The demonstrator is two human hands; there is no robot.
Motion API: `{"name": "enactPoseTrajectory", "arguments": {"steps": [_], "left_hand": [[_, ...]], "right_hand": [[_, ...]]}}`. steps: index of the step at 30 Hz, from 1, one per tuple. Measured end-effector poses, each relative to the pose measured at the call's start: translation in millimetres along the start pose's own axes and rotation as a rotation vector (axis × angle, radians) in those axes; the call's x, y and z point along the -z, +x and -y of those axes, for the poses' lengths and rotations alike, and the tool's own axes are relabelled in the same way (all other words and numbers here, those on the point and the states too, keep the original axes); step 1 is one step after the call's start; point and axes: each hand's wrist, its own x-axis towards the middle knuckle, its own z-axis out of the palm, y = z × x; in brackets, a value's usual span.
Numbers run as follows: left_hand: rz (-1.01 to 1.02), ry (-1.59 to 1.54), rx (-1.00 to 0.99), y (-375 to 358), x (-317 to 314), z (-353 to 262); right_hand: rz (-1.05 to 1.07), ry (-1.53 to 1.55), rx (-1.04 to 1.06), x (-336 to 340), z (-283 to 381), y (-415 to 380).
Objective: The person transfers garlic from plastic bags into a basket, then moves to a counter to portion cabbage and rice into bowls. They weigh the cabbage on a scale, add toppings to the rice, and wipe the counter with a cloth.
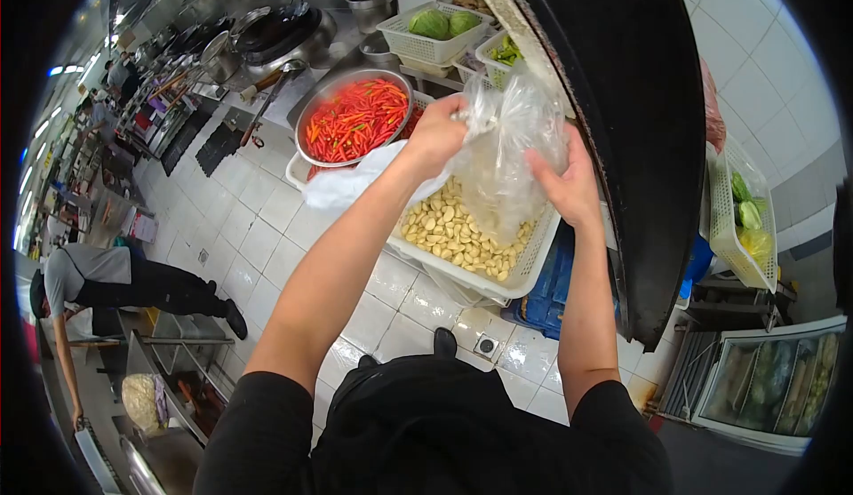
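Note:
My left hand (437, 132) is closed on the gathered top of a clear plastic bag (508, 153). On the bag's other side, my right hand (569, 182) grips its edge, with the thumb in front and the fingers partly hidden. The bag hangs over a white plastic basket (524, 286) of peeled garlic cloves (458, 233), and its lower end touches the cloves. A white cloth or bag (360, 179) lies beneath my left forearm at the basket's left. Just beyond it stands a metal bowl (304, 144) of red chillies (360, 122).
A basket of cabbages (433, 24) sits at the back. A large dark curved panel (635, 139) rises close to my right hand. Blue crates (542, 299) stand below the garlic basket. At the left, a co-worker (115, 277) reaches toward a counter. The tiled floor looks wet.

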Motion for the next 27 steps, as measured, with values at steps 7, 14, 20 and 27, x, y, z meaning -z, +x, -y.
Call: {"name": "enactPoseTrajectory", "arguments": {"steps": [7, 14, 20, 27], "left_hand": [[0.254, -0.512, -0.072, -10, 4, -46], [-0.387, 0.559, -0.386, -142, 166, -18], [-0.81, 0.212, -0.092, -304, 343, 87], [-1.121, -0.503, 0.05, -529, 519, 172]], "right_hand": [[0.091, 0.222, 0.084, -107, -22, 1], [0.097, 0.634, -0.016, -257, -62, -11], [0.333, 0.767, -0.489, -486, -52, -94], [1.266, -0.128, -0.173, -752, -55, -220]]}}
